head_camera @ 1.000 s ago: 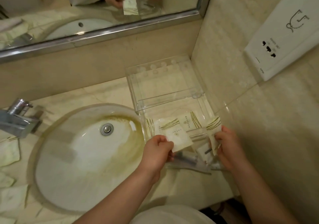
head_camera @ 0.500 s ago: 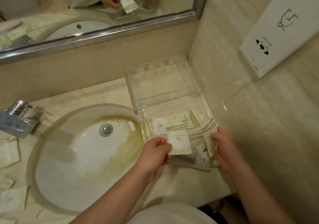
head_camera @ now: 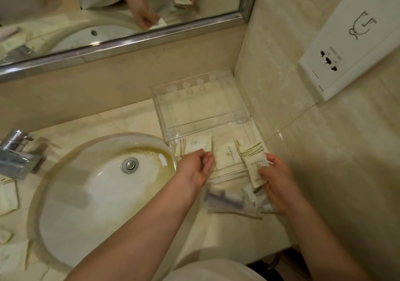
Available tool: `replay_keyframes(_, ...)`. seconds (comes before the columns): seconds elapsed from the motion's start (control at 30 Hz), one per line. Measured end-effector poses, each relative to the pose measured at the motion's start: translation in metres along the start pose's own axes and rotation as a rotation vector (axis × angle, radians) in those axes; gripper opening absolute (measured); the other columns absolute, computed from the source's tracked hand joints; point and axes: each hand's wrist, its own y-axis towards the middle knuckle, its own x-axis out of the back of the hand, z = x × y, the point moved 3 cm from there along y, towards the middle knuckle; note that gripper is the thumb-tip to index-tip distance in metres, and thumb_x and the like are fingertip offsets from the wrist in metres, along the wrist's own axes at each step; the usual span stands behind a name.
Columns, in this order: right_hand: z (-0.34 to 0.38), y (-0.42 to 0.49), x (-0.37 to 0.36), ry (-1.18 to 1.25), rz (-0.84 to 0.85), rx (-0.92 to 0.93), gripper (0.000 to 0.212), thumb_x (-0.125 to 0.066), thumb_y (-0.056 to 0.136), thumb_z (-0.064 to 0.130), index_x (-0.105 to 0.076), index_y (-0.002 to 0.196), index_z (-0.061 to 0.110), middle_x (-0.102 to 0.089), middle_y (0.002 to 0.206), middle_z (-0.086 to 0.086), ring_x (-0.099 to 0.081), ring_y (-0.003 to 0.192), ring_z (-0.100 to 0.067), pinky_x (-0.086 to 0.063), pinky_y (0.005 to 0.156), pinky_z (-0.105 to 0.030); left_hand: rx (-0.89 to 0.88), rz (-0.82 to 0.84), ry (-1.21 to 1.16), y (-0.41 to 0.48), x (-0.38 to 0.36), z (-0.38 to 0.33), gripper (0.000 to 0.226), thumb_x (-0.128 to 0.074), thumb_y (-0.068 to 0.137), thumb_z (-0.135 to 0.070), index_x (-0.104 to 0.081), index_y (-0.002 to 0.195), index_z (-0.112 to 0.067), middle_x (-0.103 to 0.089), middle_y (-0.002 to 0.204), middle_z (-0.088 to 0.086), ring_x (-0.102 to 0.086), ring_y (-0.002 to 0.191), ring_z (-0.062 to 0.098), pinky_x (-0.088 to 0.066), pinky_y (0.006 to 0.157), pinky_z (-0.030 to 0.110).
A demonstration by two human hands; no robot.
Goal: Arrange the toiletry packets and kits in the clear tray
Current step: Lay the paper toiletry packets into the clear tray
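A clear two-level tray (head_camera: 201,116) stands in the corner of the counter right of the sink. In its lower front section lie white packets with green stripes. My left hand (head_camera: 195,168) pinches the lower edge of the left packet (head_camera: 193,144). A middle packet (head_camera: 227,154) lies flat beside it. My right hand (head_camera: 275,181) holds the right packet (head_camera: 255,161) by its near end, tilted over the tray's front right corner. A clear bagged kit (head_camera: 229,200) with a dark item inside lies on the counter in front of the tray.
The stained round sink (head_camera: 104,194) fills the left middle, with a chrome tap (head_camera: 17,153) at its left. More white packets (head_camera: 8,196) lie along the counter's left edge. A mirror (head_camera: 121,10) runs along the back, and a wall socket plate (head_camera: 350,45) is at right.
My left hand moved its packet forward and set it down in the tray's left side. My right hand shifted its packet up over the tray's front right corner.
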Motion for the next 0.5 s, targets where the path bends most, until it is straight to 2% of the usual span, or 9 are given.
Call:
replay_keyframes(0.13, 0.015, 0.006, 0.005, -0.06, -0.067, 0.028, 0.04, -0.066, 0.086, 0.002, -0.054, 0.123, 0.013, -0.072, 0.107, -0.005, -0.071, 0.091, -0.022, -0.059, 0.08, -0.044, 0.032, -0.014, -0.068, 0.011, -0.017, -0.008, 0.021, -0.052, 0.097, -0.006, -0.055, 0.115, 0.005, -0.064, 0.081, 0.015, -0.066, 0.076, 0.018, -0.056, 0.075, 0.03)
replay_keyframes(0.27, 0.033, 0.012, -0.001, -0.129, -0.041, 0.055, 0.028, -0.068, 0.087, 0.012, -0.063, 0.115, 0.017, -0.073, 0.102, -0.001, -0.072, 0.088, -0.02, -0.06, 0.077, -0.044, 0.041, -0.026, -0.075, 0.014, -0.02, -0.009, 0.017, -0.048, 0.098, -0.006, -0.055, 0.107, 0.007, -0.064, 0.084, 0.015, -0.065, 0.105, 0.021, -0.054, 0.08, 0.032)
replay_keyframes(0.33, 0.037, 0.017, -0.003, -0.107, -0.063, 0.064, 0.028, -0.067, 0.088, 0.014, -0.064, 0.115, 0.018, -0.073, 0.102, -0.002, -0.072, 0.09, -0.021, -0.06, 0.08, -0.046, 0.038, -0.04, -0.056, 0.014, -0.018, -0.009, 0.016, -0.048, 0.099, -0.006, -0.055, 0.105, 0.007, -0.064, 0.084, 0.016, -0.065, 0.106, 0.022, -0.054, 0.079, 0.032)
replay_keyframes(0.4, 0.039, 0.021, -0.005, -0.083, -0.091, 0.065, 0.027, -0.066, 0.088, 0.014, -0.064, 0.115, 0.018, -0.073, 0.103, -0.003, -0.071, 0.092, -0.022, -0.059, 0.081, -0.048, 0.042, -0.052, -0.028, 0.015, -0.016, -0.011, 0.019, -0.048, 0.098, -0.007, -0.054, 0.109, 0.007, -0.064, 0.087, 0.017, -0.066, 0.1, 0.025, -0.054, 0.078, 0.034)
replay_keyframes(0.5, 0.039, 0.025, -0.007, -0.038, -0.124, 0.071, 0.02, -0.064, 0.088, 0.014, -0.065, 0.105, 0.025, -0.073, 0.102, -0.002, -0.071, 0.094, -0.023, -0.059, 0.082, -0.05, 0.134, -0.016, -0.09, 0.004, -0.012, -0.012, 0.021, -0.049, 0.098, -0.009, -0.051, 0.112, 0.007, -0.061, 0.1, 0.021, -0.064, 0.099, 0.031, -0.055, 0.082, 0.04)
